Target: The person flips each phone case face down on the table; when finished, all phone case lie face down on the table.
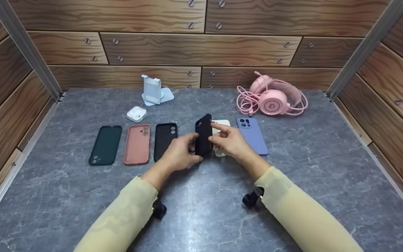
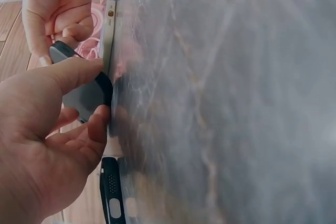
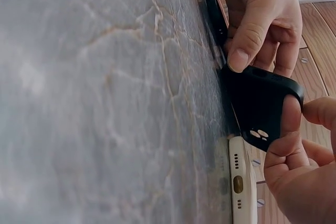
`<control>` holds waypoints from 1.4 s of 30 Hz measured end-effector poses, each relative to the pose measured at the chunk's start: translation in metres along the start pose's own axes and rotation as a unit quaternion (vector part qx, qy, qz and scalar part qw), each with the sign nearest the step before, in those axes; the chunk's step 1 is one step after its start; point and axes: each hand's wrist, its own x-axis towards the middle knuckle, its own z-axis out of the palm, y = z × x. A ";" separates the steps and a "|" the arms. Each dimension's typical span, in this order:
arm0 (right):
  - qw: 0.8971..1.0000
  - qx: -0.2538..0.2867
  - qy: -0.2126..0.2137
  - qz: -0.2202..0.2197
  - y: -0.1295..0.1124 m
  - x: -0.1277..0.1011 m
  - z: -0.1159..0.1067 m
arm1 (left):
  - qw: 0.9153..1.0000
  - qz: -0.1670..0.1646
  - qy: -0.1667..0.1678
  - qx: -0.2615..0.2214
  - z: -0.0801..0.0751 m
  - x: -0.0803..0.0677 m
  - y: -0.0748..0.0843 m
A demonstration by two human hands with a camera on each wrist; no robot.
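Note:
A black phone case point(image 1: 204, 134) stands tilted up on its edge, between both hands. My left hand point(image 1: 178, 152) grips its left and near side, thumb toward me. On the far right edge, my right hand point(image 1: 231, 141) pinches the case between thumb and fingers. The right wrist view shows the hollow inside of the case point(image 3: 254, 100) and its camera holes, with the right thumb pressing inside. A white phone case point(image 1: 222, 124) lies partly hidden under the right hand. Beside the left hand lies another black case point(image 1: 164, 136).
A dark green case point(image 1: 106, 145) and a pink case point(image 1: 137, 145) lie to the left, a purple case point(image 1: 253, 136) to the right. Behind are white coiled earphones in a box point(image 1: 137, 114), a pale stand point(image 1: 152, 91) and pink headphones point(image 1: 273, 101) with a cable.

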 end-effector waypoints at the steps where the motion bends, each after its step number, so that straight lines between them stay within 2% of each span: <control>1: 1.000 -0.002 -0.001 0.003 0.000 0.000 0.000 | 1.000 0.003 0.000 0.008 0.000 0.000 0.000; 8: 1.000 -0.017 0.004 0.013 0.002 0.000 0.002 | 0.998 0.011 -0.010 0.060 -0.004 -0.001 0.002; 14: 0.999 -0.022 0.009 0.028 0.002 0.000 0.004 | 0.998 0.004 -0.008 0.062 -0.008 -0.004 0.003; 19: 0.998 -0.057 0.021 0.008 0.003 0.002 0.006 | 0.998 -0.006 0.008 0.065 -0.009 -0.004 0.002; 25: 0.998 -0.063 0.018 0.000 0.004 0.003 0.006 | 0.999 -0.015 0.029 0.043 -0.010 -0.006 -0.001; 36: 0.999 -0.043 0.011 0.012 0.006 0.003 0.008 | 0.999 -0.036 0.026 -0.008 -0.015 -0.011 0.000; 42: 0.999 -0.042 0.005 0.016 0.005 0.004 0.010 | 0.999 -0.037 0.030 0.003 -0.020 -0.011 0.001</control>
